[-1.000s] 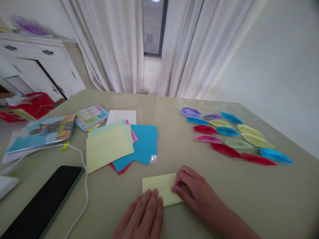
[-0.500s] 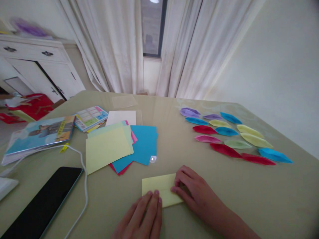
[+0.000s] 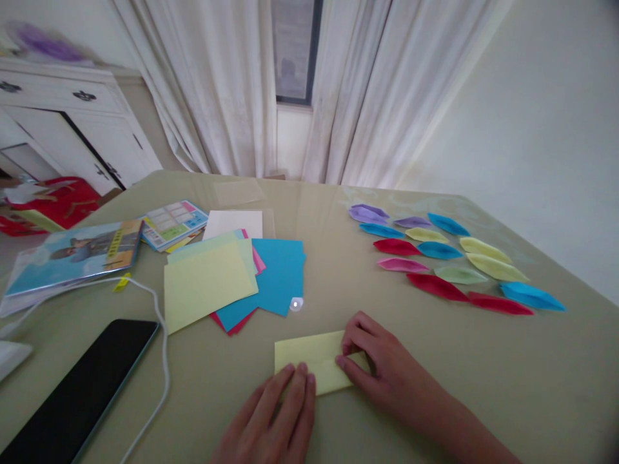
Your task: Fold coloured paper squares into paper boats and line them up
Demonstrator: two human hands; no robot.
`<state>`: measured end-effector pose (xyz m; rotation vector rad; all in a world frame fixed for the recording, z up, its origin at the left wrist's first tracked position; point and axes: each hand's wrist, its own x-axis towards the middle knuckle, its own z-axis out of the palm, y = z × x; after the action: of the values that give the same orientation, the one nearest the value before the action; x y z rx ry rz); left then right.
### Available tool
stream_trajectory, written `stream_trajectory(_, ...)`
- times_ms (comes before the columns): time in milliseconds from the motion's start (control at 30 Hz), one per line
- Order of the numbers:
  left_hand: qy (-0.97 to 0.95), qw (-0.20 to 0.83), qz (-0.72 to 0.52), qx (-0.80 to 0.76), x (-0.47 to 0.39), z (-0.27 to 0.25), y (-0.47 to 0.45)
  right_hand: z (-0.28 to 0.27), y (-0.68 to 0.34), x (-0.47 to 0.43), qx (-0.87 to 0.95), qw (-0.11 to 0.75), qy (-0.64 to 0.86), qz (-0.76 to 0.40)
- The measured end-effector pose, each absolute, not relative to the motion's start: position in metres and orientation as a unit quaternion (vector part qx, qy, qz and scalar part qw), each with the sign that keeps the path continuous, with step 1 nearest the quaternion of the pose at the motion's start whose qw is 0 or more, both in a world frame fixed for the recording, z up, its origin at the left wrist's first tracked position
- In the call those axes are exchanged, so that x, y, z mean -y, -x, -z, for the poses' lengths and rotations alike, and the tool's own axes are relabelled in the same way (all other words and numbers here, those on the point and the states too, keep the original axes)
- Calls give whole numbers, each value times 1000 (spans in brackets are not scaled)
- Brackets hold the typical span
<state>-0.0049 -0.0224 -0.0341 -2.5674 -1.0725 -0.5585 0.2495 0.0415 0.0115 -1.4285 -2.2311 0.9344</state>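
A folded pale yellow sheet of paper (image 3: pixel 309 350) lies on the table before me, with a crease running along its length. My left hand (image 3: pixel 275 412) rests on its lower left part, fingers stretched out and flat. At the right end, my right hand (image 3: pixel 377 361) has thumb and index finger bent together on the paper, pinching near its edge; the fingers hide part of that end. Beyond my hands is a fanned stack of square papers, with a yellow sheet (image 3: pixel 207 283) on top and blue sheets (image 3: pixel 280 274) beneath.
Several folded boat-like paper pieces, including a red one (image 3: pixel 438 287) and a blue one (image 3: pixel 532 296), lie at the right. On the left are a black phone (image 3: pixel 91 386), a white cable (image 3: pixel 164 354), a picture book (image 3: pixel 77 254) and a colourful booklet (image 3: pixel 176 224).
My right thumb and fingers have shifted slightly to the right along the paper's right end. My left hand stays pressed on the paper. The view has tilted a little.
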Motion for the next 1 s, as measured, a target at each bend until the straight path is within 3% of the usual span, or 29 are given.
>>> stream_trajectory(1000, 915, 119, 187, 338, 14, 35, 8, -21, -262, -48, 792, 131, 517, -296)
